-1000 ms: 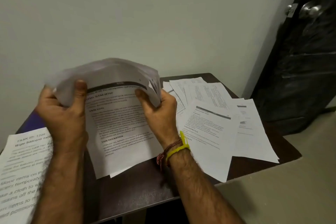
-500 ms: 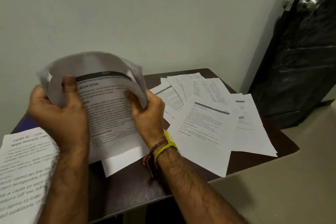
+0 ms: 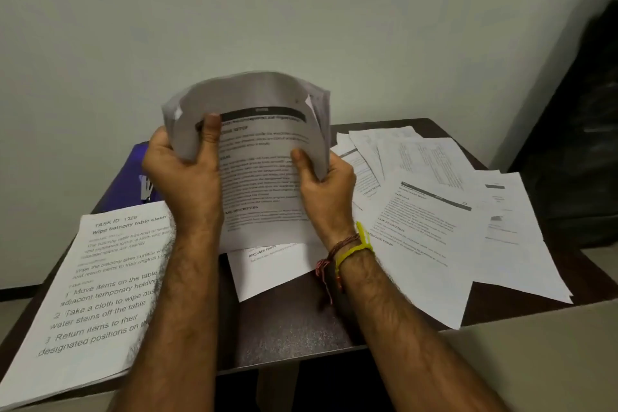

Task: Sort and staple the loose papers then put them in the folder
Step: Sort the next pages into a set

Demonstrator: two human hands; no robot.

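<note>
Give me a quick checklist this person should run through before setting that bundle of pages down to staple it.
1. Both hands hold the bundle: ok. The left hand and right hand grip the bent stack of papers at its sides.
2. Page edges squared up: not ok. One sheet sticks out below the rest.
3. Bare table to set it down: ok, the dark patch in front between the forearms.
4. Other sheets gathered: not ok. Loose papers lie fanned on the right, and a printed pile on the left.
5. Stapler at hand: cannot tell, none in view.
6. Folder ready: cannot tell. A purple thing lies behind the left hand, mostly hidden.
</note>
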